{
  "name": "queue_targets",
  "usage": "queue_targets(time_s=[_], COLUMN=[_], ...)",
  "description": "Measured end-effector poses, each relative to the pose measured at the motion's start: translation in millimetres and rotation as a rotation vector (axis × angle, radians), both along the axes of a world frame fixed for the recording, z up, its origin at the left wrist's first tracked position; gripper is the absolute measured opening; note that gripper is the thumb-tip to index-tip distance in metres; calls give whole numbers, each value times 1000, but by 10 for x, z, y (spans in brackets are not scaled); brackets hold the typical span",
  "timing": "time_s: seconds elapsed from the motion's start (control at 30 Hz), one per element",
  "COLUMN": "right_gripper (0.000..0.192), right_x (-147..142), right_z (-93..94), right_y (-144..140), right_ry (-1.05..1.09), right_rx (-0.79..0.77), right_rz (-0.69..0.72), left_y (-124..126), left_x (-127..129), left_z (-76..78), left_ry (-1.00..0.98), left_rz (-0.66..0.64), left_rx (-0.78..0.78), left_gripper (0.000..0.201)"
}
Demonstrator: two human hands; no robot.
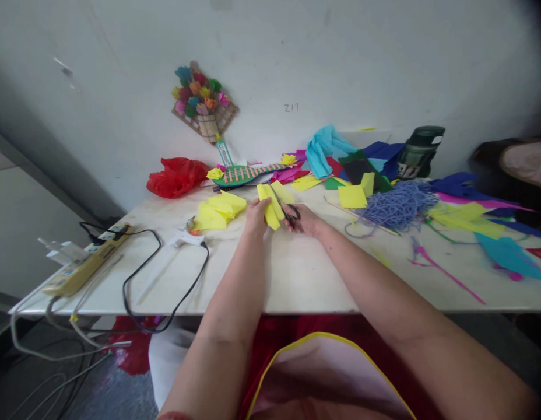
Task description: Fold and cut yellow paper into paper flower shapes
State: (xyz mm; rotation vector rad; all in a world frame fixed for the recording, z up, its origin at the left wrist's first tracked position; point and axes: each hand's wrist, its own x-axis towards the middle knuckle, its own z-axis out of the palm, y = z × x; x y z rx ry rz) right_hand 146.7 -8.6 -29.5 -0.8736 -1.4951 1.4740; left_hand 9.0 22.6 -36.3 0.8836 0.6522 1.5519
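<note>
In the middle of the white table my left hand (257,216) grips a folded piece of yellow crepe paper (270,211) between thumb and fingers. My right hand (304,220) is closed around the black handles of a pair of scissors (291,216). The scissors' blades point up and left, lying against the yellow paper; whether they are cutting into it I cannot tell. To the left of my left hand lies a loose pile of yellow paper (218,211). Beyond my hands rests a green, pear-shaped piece with a woven strip pattern (253,173) and yellow paper flowers at its ends.
A white glue gun (183,236) with a black cord and a power strip (91,259) occupy the left side. Red plastic (176,177) sits at the back. On the right are tangled purple yarn (395,205), coloured paper and a dark bottle (421,151). A flower decoration (204,99) hangs on the wall.
</note>
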Motion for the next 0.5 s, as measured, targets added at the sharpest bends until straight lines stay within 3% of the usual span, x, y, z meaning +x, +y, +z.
queue_targets(time_s=[0.5], right_gripper=[39], right_x=[-5], right_z=[31], right_y=[-5], right_ry=[-12], right_rx=[-5], right_rz=[-35], left_y=[-17], left_x=[19], left_z=[21], left_ry=[-10], left_rz=[-8], left_rx=[-6], left_gripper=[24])
